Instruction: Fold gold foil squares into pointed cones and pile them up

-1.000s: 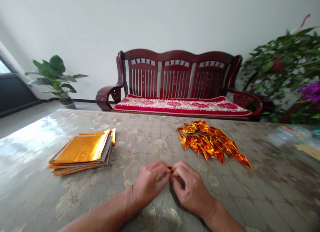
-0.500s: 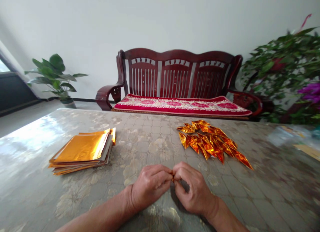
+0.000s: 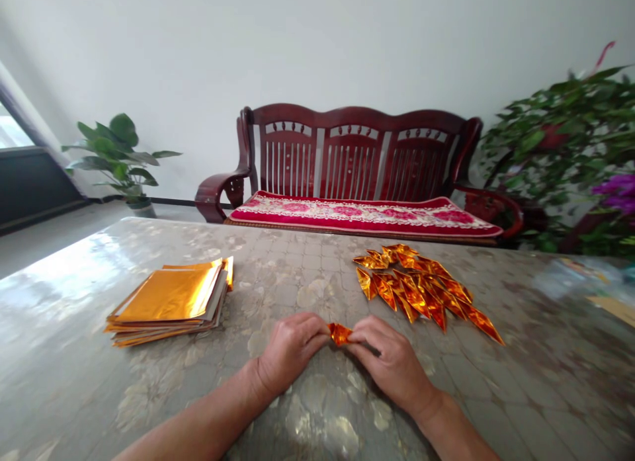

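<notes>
A small folded piece of orange-gold foil paper [image 3: 340, 334] is stretched between my two hands, above the near middle of the table. My left hand [image 3: 294, 347] pinches its left end, and my right hand [image 3: 389, 360] pinches its right end. On the left lies a stack of flat gold foil sheets [image 3: 171, 295], slightly uneven at the edges. Right of centre, a pile of folded foil pieces with pointed ends [image 3: 421, 286] rests on the table, beyond my right hand.
The patterned table [image 3: 278, 262] spans the foreground. Clear plastic bags [image 3: 578, 277] and a tan flat piece [image 3: 614, 309] lie at the right. Behind stand a dark red wooden bench [image 3: 350, 157], a potted plant [image 3: 116, 153] and leafy plants [image 3: 560, 130].
My hands have moved slightly apart, and the foil piece between them now shows, where before the fingers mostly covered it. The whole view has shifted slightly.
</notes>
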`<move>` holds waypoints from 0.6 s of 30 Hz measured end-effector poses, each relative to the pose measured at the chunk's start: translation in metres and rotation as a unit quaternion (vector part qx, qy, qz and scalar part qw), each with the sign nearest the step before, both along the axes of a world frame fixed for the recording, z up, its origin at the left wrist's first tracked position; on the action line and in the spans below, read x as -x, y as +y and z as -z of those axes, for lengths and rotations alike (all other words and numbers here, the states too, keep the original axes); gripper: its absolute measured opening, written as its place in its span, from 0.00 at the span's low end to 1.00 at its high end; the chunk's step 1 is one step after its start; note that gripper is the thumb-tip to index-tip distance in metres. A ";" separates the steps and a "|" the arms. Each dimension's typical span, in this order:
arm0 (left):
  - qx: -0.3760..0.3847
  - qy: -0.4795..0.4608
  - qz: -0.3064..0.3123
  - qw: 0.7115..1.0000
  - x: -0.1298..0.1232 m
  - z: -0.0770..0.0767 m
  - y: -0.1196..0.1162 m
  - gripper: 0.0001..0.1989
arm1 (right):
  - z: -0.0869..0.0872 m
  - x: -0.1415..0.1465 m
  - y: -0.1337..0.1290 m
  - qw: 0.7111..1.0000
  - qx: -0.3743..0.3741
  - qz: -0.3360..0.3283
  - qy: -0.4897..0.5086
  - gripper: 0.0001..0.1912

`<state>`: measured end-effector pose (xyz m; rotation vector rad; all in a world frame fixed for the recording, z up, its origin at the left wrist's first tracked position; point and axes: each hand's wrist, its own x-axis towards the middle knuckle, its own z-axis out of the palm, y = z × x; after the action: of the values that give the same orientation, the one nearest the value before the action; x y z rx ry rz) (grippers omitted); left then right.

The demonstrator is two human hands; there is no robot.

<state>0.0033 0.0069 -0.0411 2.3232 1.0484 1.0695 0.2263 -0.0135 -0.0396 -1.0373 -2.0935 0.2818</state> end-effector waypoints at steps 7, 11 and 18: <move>0.016 0.037 -0.003 0.999 0.004 0.000 0.003 0.07 | -0.002 -0.008 0.001 0.998 0.036 -0.045 -0.021 0.13; 0.034 0.048 -0.004 0.998 0.005 0.002 0.005 0.06 | -0.001 -0.011 0.003 0.997 0.045 -0.054 -0.025 0.15; 0.022 0.072 0.004 0.997 0.005 0.002 0.004 0.07 | 0.001 -0.012 0.006 0.998 0.029 -0.058 -0.010 0.09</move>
<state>-0.0013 0.0106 -0.0430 2.3975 1.1014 0.8772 0.2388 -0.0073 -0.0405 -0.9564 -2.1787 0.3933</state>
